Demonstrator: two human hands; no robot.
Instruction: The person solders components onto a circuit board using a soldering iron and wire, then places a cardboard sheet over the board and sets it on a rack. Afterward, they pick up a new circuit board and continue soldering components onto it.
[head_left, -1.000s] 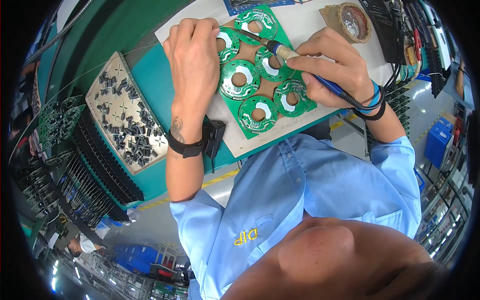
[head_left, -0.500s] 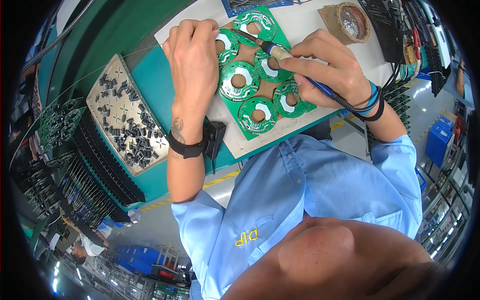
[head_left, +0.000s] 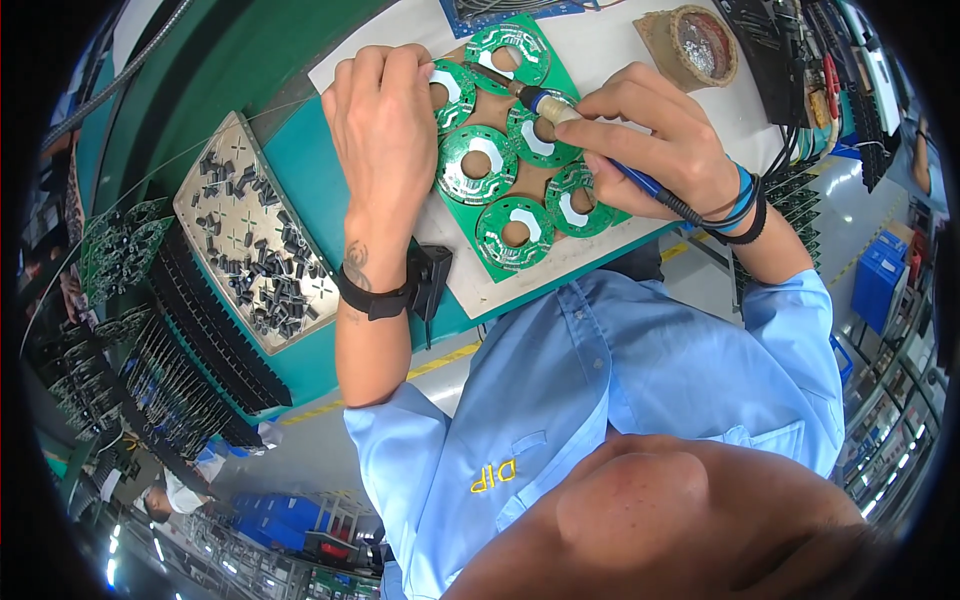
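My right hand grips a soldering iron with a pale collar and blue handle. The iron's tip points left, at the upper-left ring of a green circuit board panel. Several ring-shaped circuit boards with white patches and round holes make up this panel. My left hand rests over the panel's left edge, fingers curled and closed. A thin solder wire runs into it from the left. Its fingertips and the wire's end are hidden behind the hand.
Left of my forearm lies a tray of small black cylindrical components. A round brown container of shiny metallic material stands at the back right. Racks of circuit boards line the left side. Black cables hang at right.
The soldering iron and my right hand have shifted very slightly downward. My left hand has moved a touch left; the panel stays put.
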